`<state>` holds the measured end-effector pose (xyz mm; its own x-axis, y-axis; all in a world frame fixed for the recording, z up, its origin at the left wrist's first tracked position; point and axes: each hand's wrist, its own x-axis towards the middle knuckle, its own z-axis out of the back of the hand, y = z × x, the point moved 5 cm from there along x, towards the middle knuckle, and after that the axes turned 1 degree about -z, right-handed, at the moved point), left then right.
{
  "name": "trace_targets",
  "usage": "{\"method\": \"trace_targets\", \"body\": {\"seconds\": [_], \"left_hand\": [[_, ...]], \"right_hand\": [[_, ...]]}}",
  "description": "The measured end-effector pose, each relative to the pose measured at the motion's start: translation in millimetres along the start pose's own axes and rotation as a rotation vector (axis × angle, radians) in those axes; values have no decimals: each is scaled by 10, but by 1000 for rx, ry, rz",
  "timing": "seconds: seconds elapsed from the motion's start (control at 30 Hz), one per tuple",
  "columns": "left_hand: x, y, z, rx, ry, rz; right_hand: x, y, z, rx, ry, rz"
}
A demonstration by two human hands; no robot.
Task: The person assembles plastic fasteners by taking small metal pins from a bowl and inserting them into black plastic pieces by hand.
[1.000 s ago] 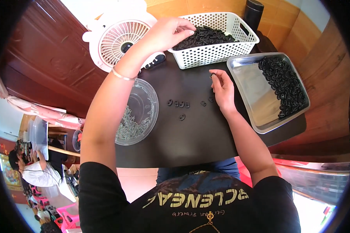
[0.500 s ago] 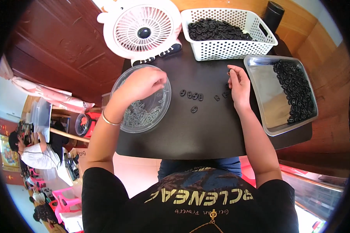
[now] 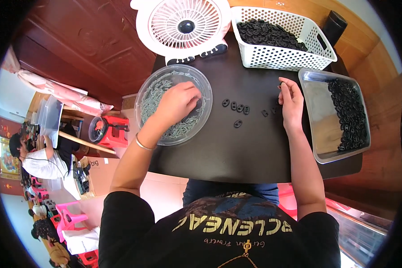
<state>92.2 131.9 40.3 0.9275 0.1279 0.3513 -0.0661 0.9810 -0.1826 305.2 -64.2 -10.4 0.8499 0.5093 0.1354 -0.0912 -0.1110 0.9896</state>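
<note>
My left hand (image 3: 177, 103) is over a round clear tub (image 3: 208, 100) of small grey-green pin-like pieces (image 3: 179, 128). Its fingers are curled together inside the right part of the tub, and whatever they may hold is hidden. Thumb and fingertips of my right hand (image 3: 292, 105) pinch a small black piece (image 3: 280, 85) above the table's right side. Between the hands, several flat oval black pieces with holes (image 3: 240, 108) lie in a loose row, and a single one (image 3: 238, 123) lies nearer me. A smaller black bit (image 3: 264, 113) sits left of my right hand.
A white perforated basket (image 3: 272, 58) heaped with black pieces stands at the back, beside a white fan (image 3: 185, 27) and a dark cylinder (image 3: 334, 27). On the right is a metal tray (image 3: 319, 120) partly filled with black pieces. Another person (image 3: 42, 161) sits far left.
The whole view has shifted, so the table's things appear further right. Within the tub, my left hand has come slightly nearer me. My right hand keeps its pinch on the small black piece.
</note>
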Motion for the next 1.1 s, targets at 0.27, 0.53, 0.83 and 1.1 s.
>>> {"method": "trace_targets", "body": {"seconds": [0.27,0.53,0.83,1.1], "left_hand": [[-158,-80,-15,-16,78,-32],[-167,-101,-96,166,105,-18],[11,-197,-55,-746,38,352],[394,-616,-476,-1633,-119,394]], "right_hand": [[-17,36,-32,-12,7,-17],[-9,15,-33,-11,9,-21],[-135,74,-200,-15,168,15],[-370,250,-421,33,343,41]]}}
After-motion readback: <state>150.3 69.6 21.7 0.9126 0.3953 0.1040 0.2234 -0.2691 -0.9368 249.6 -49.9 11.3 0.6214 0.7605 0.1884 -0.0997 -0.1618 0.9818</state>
